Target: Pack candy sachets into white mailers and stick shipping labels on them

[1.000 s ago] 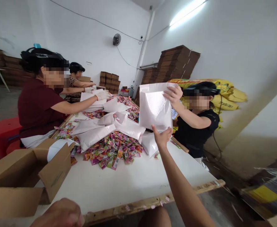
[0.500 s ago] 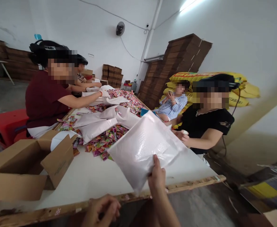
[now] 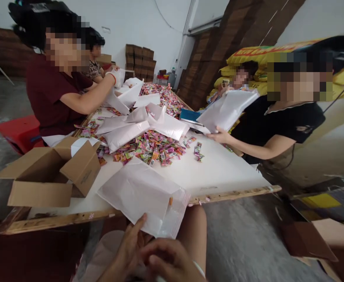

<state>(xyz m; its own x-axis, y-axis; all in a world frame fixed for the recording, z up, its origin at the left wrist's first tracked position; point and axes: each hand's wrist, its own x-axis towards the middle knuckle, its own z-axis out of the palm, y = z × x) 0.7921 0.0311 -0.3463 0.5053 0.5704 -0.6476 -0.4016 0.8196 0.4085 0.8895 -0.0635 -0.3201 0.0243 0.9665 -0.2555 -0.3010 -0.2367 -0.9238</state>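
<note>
A white plastic bag lies tilted over the table's near edge, with a clear strip at its right end and a small orange piece showing through. My left hand grips the bag's lower edge, one finger resting on its upper face. Just right of it, below the bag, my right hand is closed with curled fingers. Whatever those fingers hold, if anything, is hidden. Beyond the bag spreads a heap of small colourful packets, with other filled white bags lying on top.
An open cardboard box stands at the table's left corner. On the right, a co-worker in black holds a white bag near a blue object. A co-worker in dark red handles bags at left. The wooden table edge runs in front.
The bag I held raised in my right hand is now lower and nearer, gripped by my left hand. My right hand has left it. The co-worker at right now has a white bag lifted.
</note>
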